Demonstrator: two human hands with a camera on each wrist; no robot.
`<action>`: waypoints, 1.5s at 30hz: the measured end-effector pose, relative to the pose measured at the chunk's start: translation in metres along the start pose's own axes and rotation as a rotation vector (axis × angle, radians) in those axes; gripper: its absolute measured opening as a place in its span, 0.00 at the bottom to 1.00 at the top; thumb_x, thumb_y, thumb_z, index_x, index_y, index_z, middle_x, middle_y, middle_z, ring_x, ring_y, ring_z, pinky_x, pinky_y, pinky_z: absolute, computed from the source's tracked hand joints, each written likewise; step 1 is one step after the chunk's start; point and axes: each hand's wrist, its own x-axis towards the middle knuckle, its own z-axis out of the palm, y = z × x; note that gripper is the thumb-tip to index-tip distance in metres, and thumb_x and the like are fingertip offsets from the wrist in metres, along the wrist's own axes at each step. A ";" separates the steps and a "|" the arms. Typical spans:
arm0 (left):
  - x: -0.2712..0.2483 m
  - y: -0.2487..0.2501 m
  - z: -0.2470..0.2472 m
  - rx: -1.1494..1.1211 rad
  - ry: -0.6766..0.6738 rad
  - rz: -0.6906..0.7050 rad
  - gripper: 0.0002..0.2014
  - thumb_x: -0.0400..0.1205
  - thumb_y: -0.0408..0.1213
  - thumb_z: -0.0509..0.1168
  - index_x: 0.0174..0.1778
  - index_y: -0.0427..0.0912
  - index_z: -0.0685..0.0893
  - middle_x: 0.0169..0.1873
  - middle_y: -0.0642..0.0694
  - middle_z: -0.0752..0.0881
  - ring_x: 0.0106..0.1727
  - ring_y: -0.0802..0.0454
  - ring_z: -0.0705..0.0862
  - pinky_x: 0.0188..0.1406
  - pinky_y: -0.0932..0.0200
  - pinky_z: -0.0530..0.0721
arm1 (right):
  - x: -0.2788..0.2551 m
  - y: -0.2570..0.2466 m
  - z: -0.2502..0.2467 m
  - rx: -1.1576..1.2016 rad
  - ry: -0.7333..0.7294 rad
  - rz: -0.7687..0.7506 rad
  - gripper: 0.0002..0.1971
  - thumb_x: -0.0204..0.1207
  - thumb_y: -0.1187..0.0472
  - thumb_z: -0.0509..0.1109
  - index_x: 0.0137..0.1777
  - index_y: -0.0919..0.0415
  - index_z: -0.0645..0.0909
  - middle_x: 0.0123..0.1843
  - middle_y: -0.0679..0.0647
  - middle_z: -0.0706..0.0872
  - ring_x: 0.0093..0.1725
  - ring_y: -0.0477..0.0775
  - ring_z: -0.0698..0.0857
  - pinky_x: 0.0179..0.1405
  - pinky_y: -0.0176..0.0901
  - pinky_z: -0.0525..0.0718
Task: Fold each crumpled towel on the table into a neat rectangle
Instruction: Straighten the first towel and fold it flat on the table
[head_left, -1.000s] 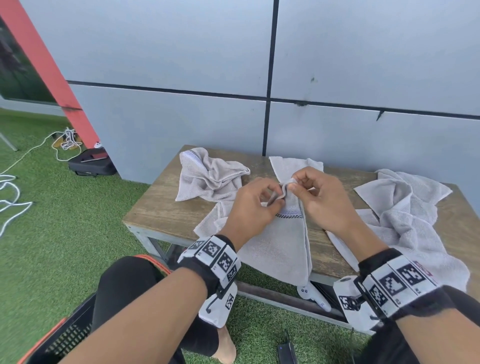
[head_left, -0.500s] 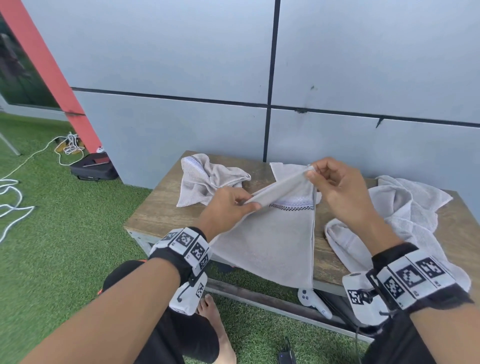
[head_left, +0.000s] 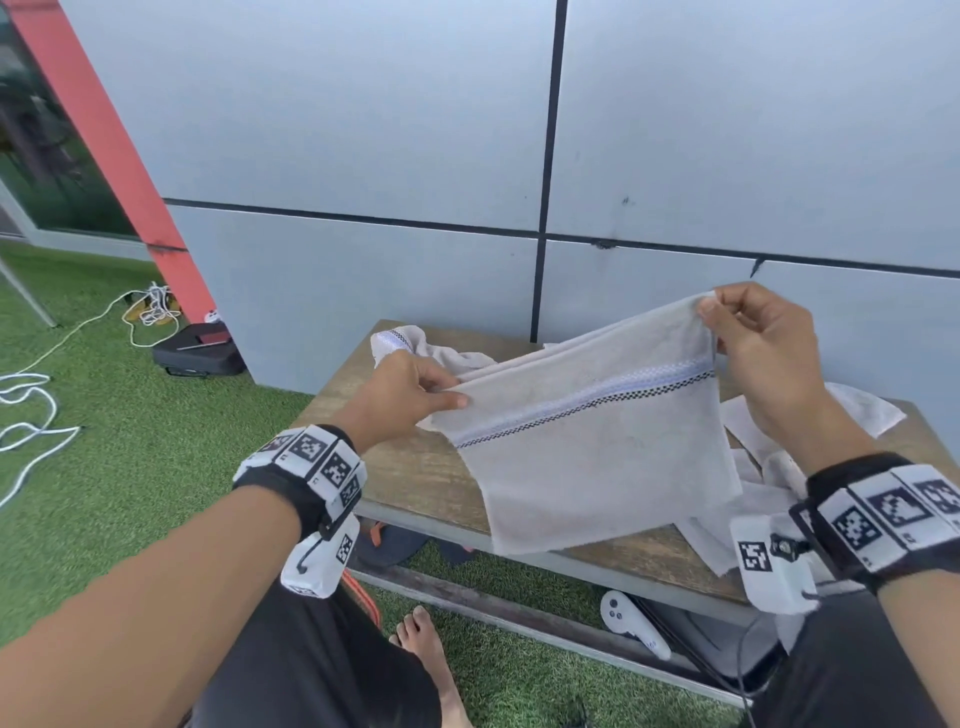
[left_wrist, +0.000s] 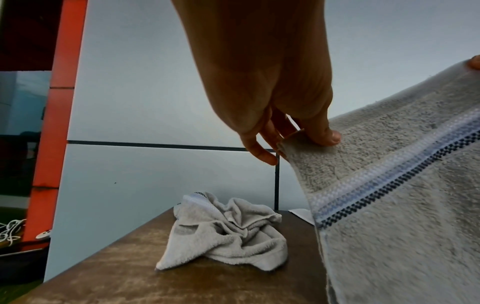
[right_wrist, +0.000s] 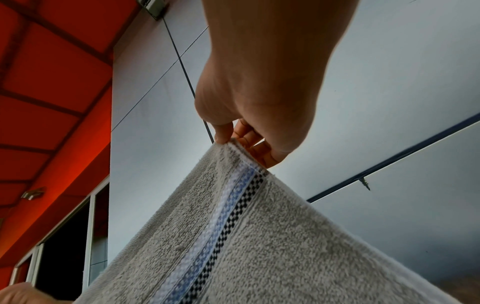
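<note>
A grey towel (head_left: 587, 457) with a blue and black checked stripe is stretched in the air above the wooden table (head_left: 410, 467). My left hand (head_left: 410, 395) pinches its lower left corner (left_wrist: 306, 148). My right hand (head_left: 748, 338) pinches the raised right corner (right_wrist: 233, 146). The towel's lower part hangs over the table's front edge. A crumpled grey towel (head_left: 415, 348) (left_wrist: 228, 232) lies at the table's back left. Another crumpled towel (head_left: 769, 467) lies at the right, partly hidden by the held towel and my right wrist.
A grey panelled wall (head_left: 467, 156) stands right behind the table. A white controller (head_left: 628, 618) sits on the shelf under the table. A black case (head_left: 200, 353) and white cables (head_left: 31, 405) lie on the green turf at left. My bare foot (head_left: 431, 660) is below.
My hands have moved apart along the towel's edge. The right hand rose and went right, the left went left. The towel now hangs spread wide, lifted off the table.
</note>
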 end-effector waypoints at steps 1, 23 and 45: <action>0.001 0.002 -0.002 0.001 0.001 0.014 0.05 0.76 0.36 0.80 0.42 0.39 0.94 0.37 0.40 0.91 0.35 0.59 0.81 0.40 0.65 0.78 | 0.001 0.001 -0.002 -0.001 0.011 0.007 0.07 0.80 0.57 0.73 0.40 0.48 0.85 0.34 0.48 0.82 0.34 0.46 0.78 0.43 0.50 0.77; 0.022 0.034 -0.042 0.035 -0.030 0.168 0.06 0.84 0.31 0.69 0.54 0.45 0.85 0.37 0.51 0.90 0.37 0.56 0.86 0.49 0.57 0.85 | 0.005 0.006 -0.028 -0.213 -0.001 0.010 0.08 0.85 0.58 0.69 0.47 0.61 0.83 0.43 0.58 0.81 0.41 0.56 0.76 0.48 0.54 0.77; 0.068 0.083 -0.076 0.189 0.159 0.237 0.06 0.83 0.28 0.70 0.53 0.35 0.90 0.35 0.43 0.87 0.34 0.53 0.82 0.26 0.74 0.75 | 0.060 -0.033 -0.021 -0.172 0.097 0.057 0.05 0.84 0.57 0.68 0.46 0.50 0.79 0.37 0.51 0.85 0.28 0.42 0.83 0.27 0.28 0.78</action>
